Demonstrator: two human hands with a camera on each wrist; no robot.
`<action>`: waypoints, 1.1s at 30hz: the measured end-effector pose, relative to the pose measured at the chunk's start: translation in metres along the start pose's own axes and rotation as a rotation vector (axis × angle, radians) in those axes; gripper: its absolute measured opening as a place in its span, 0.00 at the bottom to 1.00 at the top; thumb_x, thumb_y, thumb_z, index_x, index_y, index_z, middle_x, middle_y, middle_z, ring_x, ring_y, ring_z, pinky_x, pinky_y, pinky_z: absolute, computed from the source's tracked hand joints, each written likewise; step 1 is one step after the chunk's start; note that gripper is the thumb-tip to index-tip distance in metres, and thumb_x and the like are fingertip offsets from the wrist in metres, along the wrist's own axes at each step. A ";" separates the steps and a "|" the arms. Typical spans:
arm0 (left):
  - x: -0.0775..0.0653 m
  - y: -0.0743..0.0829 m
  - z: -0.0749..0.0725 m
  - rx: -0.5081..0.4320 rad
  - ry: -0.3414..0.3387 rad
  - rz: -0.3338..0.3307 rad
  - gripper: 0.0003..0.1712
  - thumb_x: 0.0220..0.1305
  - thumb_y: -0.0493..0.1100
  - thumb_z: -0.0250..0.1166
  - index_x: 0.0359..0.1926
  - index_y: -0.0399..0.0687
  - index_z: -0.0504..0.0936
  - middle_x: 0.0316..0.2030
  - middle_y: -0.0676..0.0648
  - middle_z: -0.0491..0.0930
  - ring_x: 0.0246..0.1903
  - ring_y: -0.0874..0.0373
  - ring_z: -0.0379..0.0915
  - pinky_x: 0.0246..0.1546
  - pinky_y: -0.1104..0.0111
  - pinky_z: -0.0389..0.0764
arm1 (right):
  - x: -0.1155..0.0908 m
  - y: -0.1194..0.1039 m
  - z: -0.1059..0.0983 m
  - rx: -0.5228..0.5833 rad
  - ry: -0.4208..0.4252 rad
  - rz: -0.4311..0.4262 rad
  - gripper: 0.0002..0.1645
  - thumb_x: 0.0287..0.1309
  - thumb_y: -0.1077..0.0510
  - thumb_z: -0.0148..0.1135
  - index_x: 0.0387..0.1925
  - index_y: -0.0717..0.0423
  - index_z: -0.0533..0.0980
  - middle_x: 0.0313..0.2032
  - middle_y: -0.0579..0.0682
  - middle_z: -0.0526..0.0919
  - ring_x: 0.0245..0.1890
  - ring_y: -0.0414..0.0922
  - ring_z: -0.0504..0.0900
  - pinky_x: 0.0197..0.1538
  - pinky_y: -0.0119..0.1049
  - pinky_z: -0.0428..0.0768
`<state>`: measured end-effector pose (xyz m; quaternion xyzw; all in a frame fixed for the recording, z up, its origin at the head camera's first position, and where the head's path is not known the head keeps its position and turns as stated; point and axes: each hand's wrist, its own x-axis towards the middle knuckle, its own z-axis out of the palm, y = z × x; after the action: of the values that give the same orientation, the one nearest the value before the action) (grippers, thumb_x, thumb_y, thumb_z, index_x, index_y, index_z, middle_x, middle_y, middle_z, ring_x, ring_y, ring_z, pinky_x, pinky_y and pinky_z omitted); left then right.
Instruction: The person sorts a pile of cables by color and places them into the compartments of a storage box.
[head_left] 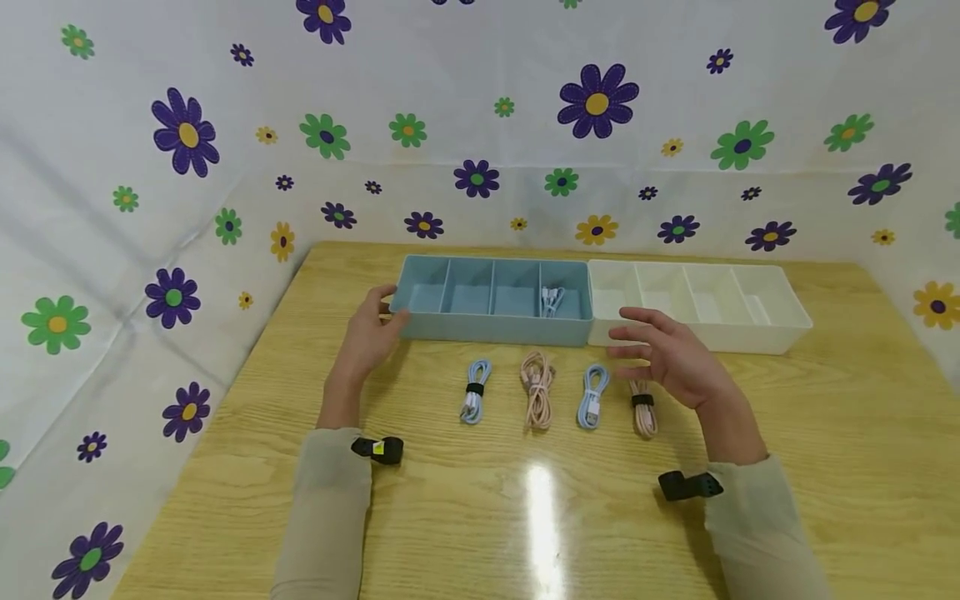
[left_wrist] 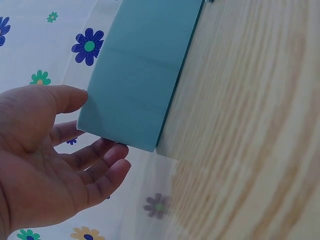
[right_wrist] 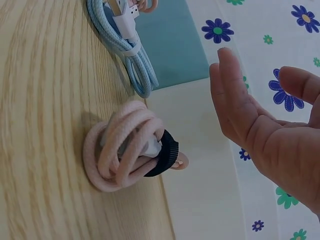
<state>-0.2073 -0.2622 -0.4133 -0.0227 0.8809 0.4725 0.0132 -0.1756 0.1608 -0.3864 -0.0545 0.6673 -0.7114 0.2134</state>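
My left hand (head_left: 369, 333) is at the left end of a blue divided box (head_left: 495, 328). In the left wrist view its thumb meets the edge of the blue box (left_wrist: 135, 75), with the fingers loosely bent by the end wall. My right hand (head_left: 678, 358) hovers, fingers spread, before a white divided box (head_left: 735, 337). Below it lies a pink cable bundle (head_left: 643, 412) with a black strap, also seen in the right wrist view. Leftward lie a light blue cable (head_left: 592, 398), a pink cable (head_left: 537, 392) and a light blue cable with black strap (head_left: 475, 392).
Both boxes stand end to end near the back of the wooden table (head_left: 465, 508). White-and-blue cable ends (head_left: 552, 302) sit in the blue box's rightmost compartment. A flowered cloth (head_left: 450, 108) hangs behind and at the sides.
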 end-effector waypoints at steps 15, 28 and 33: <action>-0.005 -0.007 0.003 0.008 -0.019 0.023 0.33 0.77 0.50 0.51 0.76 0.49 0.54 0.62 0.33 0.66 0.57 0.39 0.69 0.52 0.49 0.75 | -0.013 0.002 0.005 -0.269 -0.062 -0.002 0.33 0.76 0.52 0.47 0.72 0.65 0.54 0.61 0.73 0.68 0.52 0.60 0.81 0.45 0.42 0.84; -0.001 -0.003 0.000 0.007 -0.010 0.016 0.34 0.77 0.51 0.51 0.77 0.49 0.53 0.62 0.33 0.66 0.56 0.40 0.69 0.53 0.51 0.74 | -0.006 0.005 0.010 -0.386 -0.102 0.019 0.37 0.69 0.57 0.58 0.72 0.64 0.55 0.45 0.71 0.77 0.36 0.60 0.84 0.33 0.47 0.85; -0.001 0.001 0.000 0.011 0.001 0.016 0.33 0.77 0.49 0.51 0.77 0.48 0.54 0.61 0.32 0.66 0.56 0.39 0.69 0.53 0.50 0.74 | -0.003 0.008 0.018 -0.494 -0.079 0.042 0.39 0.66 0.57 0.61 0.72 0.63 0.56 0.37 0.66 0.79 0.28 0.56 0.83 0.28 0.46 0.83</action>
<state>-0.2063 -0.2618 -0.4129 -0.0161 0.8837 0.4677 0.0091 -0.1642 0.1450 -0.3911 -0.1189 0.8130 -0.5196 0.2344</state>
